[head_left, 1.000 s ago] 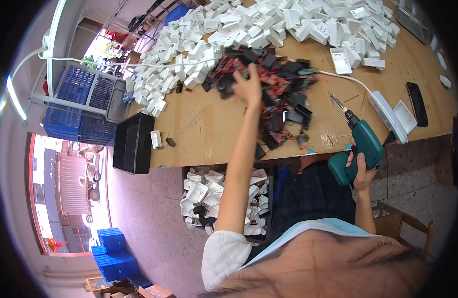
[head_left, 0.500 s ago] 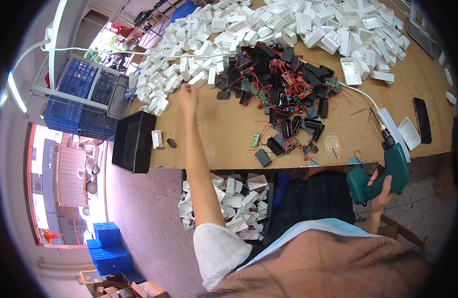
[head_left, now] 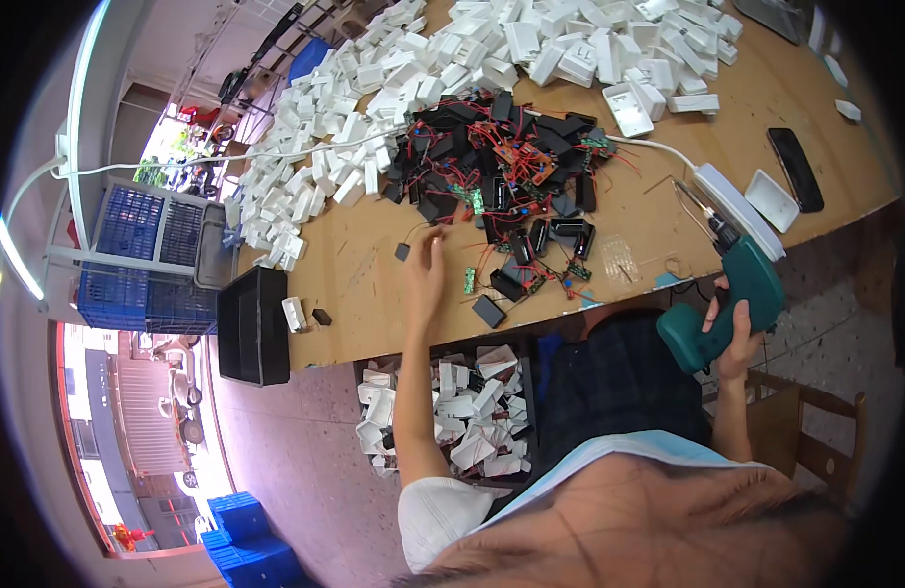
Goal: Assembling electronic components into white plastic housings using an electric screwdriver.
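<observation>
Black open bin (head_left: 273, 325) noted left of the heap of wired black modules (head_left: 462, 145) on the counter (head_left: 350, 284). Left hand (head_left: 426, 261), heap's near side: fingers bent, grip undeterminable. Right hand (head_left: 735, 341), right of heap: clasping green power drill (head_left: 753, 284).

Speckled floor (head_left: 301, 441) is showing below near edge of table (head_left: 345, 294); wooden chair (head_left: 778, 426) is standing there, toward right corner. Beyond left edge, blue crates (head_left: 126, 216) are sitting stacked, tube light (head_left: 21, 261) is glowing, pale wall (head_left: 168, 571) is framing doorway (head_left: 144, 441), daylight is coming in.
</observation>
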